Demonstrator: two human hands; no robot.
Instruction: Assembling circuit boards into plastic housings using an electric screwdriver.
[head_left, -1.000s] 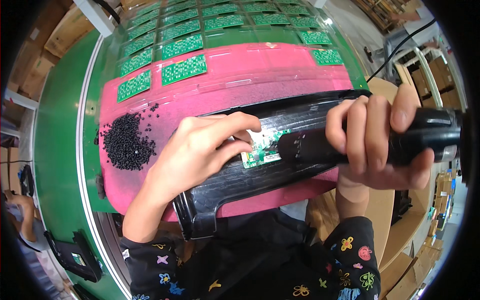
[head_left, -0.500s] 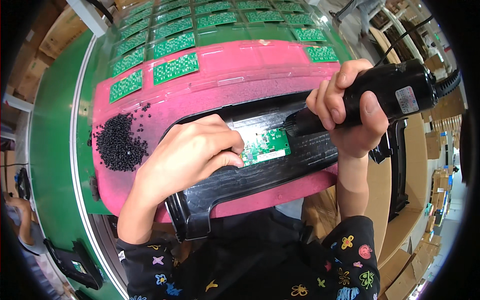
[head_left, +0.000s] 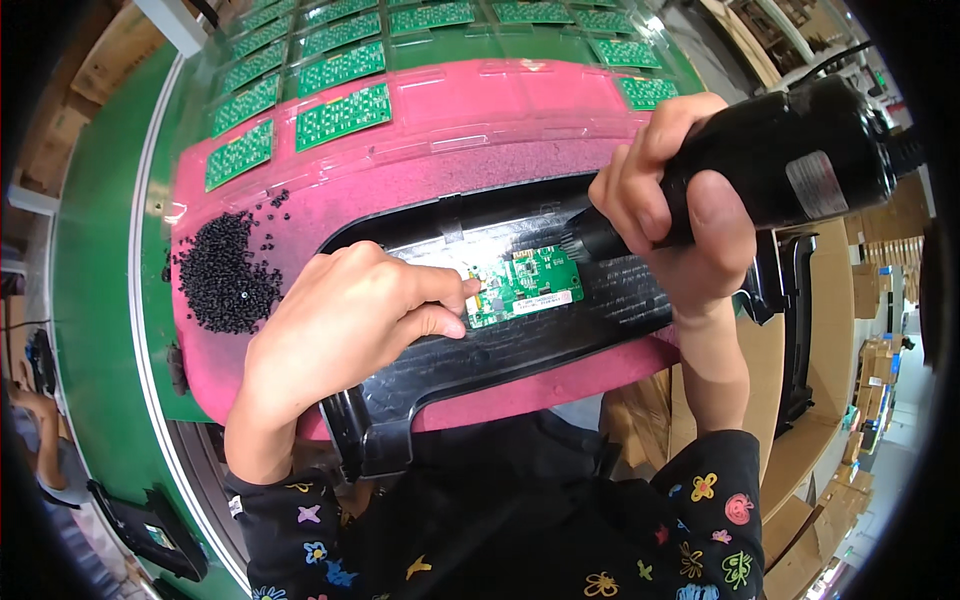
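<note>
Since a second ago, the black corded tool point(head_left: 770, 165) has come back off the green circuit board point(head_left: 530, 285), and its tip now sits just beside the board's right edge. The person's right hand point(head_left: 685, 205) is wrapped firmly around it. The left hand point(head_left: 345, 310) has thumb and forefinger close together at the board's left end; I cannot tell whether they grip it.

As far as I can judge, the board is already lying in its long black shell point(head_left: 480, 360), though whether anything fastens it doesn't show. Other boards point(head_left: 342, 117) wait in clear trays, and small black pieces point(head_left: 225, 275) are heaped loose on the pink mat point(head_left: 300, 225).

Under that runs a green table point(head_left: 100, 250); at lower left lies another shell point(head_left: 150, 530) with a board inside. Cardboard boxes point(head_left: 830, 330) stand to the right.
</note>
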